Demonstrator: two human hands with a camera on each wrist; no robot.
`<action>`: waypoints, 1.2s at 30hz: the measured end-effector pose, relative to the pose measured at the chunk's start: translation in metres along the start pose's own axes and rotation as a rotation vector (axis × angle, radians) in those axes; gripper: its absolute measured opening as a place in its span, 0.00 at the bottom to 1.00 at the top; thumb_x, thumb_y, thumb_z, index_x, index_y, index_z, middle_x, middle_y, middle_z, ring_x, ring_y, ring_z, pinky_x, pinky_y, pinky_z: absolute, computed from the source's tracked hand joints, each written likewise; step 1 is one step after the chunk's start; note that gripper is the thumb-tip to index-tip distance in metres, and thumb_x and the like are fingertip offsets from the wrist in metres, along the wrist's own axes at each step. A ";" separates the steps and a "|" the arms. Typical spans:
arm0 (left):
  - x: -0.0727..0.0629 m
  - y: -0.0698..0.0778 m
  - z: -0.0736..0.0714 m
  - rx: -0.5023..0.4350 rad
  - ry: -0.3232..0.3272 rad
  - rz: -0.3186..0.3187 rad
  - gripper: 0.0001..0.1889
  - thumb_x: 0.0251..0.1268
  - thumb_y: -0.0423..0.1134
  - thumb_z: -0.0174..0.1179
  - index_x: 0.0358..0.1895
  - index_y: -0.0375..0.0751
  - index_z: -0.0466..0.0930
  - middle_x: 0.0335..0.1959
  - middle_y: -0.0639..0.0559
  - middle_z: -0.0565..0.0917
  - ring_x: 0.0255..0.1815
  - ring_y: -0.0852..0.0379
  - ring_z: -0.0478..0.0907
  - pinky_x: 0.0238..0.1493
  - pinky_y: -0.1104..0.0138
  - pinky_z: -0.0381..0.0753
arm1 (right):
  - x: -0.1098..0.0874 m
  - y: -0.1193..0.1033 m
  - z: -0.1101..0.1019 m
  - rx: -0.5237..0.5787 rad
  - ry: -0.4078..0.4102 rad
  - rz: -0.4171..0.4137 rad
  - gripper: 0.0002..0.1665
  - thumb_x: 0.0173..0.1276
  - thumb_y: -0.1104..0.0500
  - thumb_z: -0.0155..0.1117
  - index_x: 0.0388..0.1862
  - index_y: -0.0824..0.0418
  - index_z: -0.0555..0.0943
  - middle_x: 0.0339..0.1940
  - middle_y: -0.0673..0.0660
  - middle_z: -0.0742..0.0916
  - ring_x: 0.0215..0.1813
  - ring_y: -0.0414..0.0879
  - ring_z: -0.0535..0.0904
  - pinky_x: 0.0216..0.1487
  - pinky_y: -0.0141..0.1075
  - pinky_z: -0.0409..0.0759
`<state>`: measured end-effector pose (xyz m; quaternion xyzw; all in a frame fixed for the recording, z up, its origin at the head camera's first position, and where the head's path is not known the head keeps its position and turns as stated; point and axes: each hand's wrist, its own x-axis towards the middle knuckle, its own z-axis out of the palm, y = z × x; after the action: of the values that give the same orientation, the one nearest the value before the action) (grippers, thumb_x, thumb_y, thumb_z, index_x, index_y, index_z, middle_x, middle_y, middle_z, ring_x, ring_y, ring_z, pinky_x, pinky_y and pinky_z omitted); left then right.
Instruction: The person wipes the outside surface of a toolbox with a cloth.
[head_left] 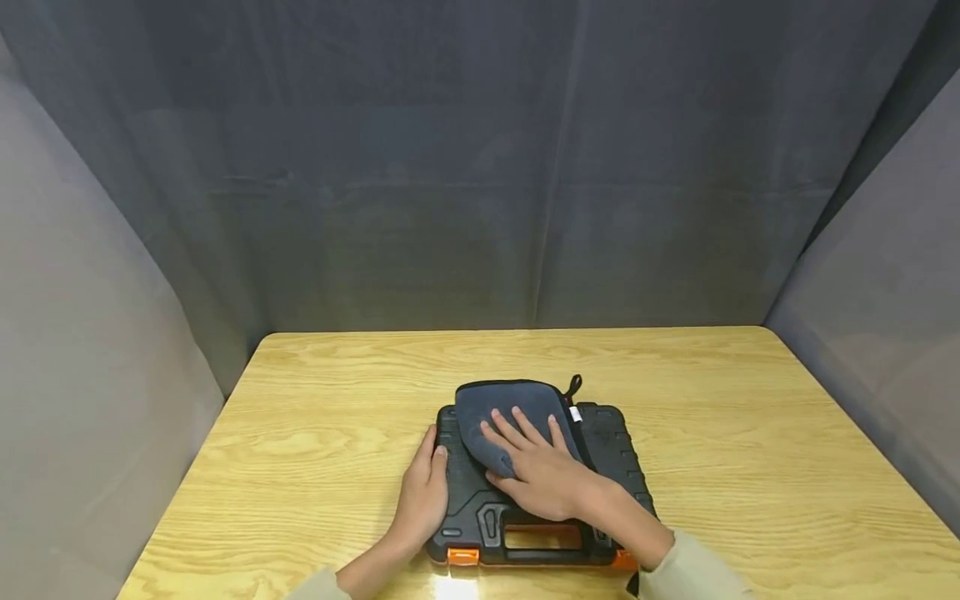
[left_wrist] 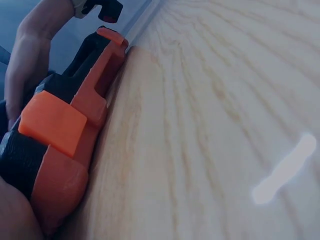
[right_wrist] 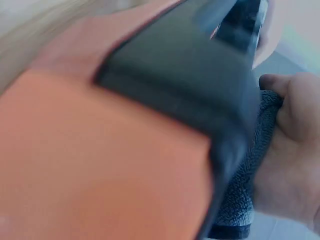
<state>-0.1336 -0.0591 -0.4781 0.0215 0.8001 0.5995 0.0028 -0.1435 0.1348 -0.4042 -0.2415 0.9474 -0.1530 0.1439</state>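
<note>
A black plastic tool case (head_left: 468, 500) with orange latches (head_left: 462, 557) lies on the table, its handle side facing me. On its lid rests a soft dark blue fabric pouch (head_left: 480, 408) with black edging, a small loop and a white tag. My right hand (head_left: 543, 479) presses on the pouch with its fingers spread. At the case's left side, my left hand (head_left: 423, 496) holds the edge, thumb on top and fingers along the side. In the right wrist view, part of the case blocks much of the pouch (right_wrist: 237, 200), whose surface looks fuzzy.
The wooden table (head_left: 315, 450) extends around the case. Behind it hangs a dark grey curtain (head_left: 405, 208), with pale panels on the left (head_left: 90, 333) and right (head_left: 892, 275).
</note>
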 end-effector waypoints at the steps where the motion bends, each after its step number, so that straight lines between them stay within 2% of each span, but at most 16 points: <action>1: 0.000 0.001 0.000 -0.001 0.004 0.001 0.27 0.84 0.39 0.37 0.78 0.28 0.50 0.77 0.33 0.56 0.77 0.38 0.50 0.74 0.44 0.50 | -0.003 0.005 0.000 0.001 0.007 0.013 0.40 0.78 0.40 0.51 0.82 0.49 0.53 0.83 0.51 0.50 0.81 0.53 0.36 0.73 0.65 0.29; 11: 0.002 0.000 0.002 -0.012 0.002 -0.012 0.27 0.84 0.38 0.36 0.78 0.28 0.49 0.77 0.33 0.55 0.78 0.37 0.48 0.74 0.44 0.48 | -0.037 0.046 -0.009 0.017 0.092 0.096 0.41 0.78 0.41 0.53 0.82 0.53 0.54 0.82 0.56 0.52 0.81 0.58 0.39 0.71 0.67 0.28; 21: 0.003 -0.004 0.003 -0.020 -0.003 -0.016 0.27 0.84 0.39 0.35 0.78 0.28 0.49 0.77 0.33 0.55 0.78 0.37 0.49 0.74 0.44 0.48 | -0.062 0.076 -0.010 0.068 0.219 0.143 0.39 0.76 0.41 0.55 0.79 0.57 0.63 0.80 0.63 0.58 0.79 0.65 0.45 0.71 0.70 0.36; 28: 0.005 -0.003 0.003 -0.035 0.035 -0.022 0.27 0.84 0.40 0.37 0.78 0.29 0.51 0.77 0.34 0.56 0.77 0.37 0.49 0.74 0.44 0.49 | -0.066 0.083 -0.016 0.131 0.307 0.144 0.35 0.78 0.46 0.56 0.76 0.62 0.66 0.77 0.68 0.62 0.77 0.71 0.48 0.69 0.72 0.41; 33: 0.007 -0.004 0.006 -0.037 0.040 -0.040 0.27 0.84 0.40 0.38 0.78 0.30 0.52 0.77 0.35 0.57 0.77 0.38 0.50 0.74 0.45 0.51 | -0.064 0.078 -0.023 0.284 0.353 0.186 0.35 0.81 0.45 0.49 0.76 0.68 0.64 0.76 0.72 0.63 0.77 0.72 0.46 0.70 0.71 0.39; 36: 0.007 -0.005 0.007 -0.033 0.046 -0.048 0.27 0.84 0.39 0.39 0.77 0.30 0.53 0.77 0.35 0.58 0.77 0.38 0.51 0.74 0.44 0.51 | -0.061 0.068 -0.026 0.374 0.362 0.223 0.38 0.82 0.42 0.44 0.77 0.67 0.62 0.76 0.73 0.61 0.77 0.73 0.45 0.70 0.70 0.42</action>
<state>-0.1403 -0.0533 -0.4844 -0.0114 0.7903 0.6126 -0.0009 -0.1292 0.2283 -0.3928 -0.0738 0.9337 -0.3491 0.0302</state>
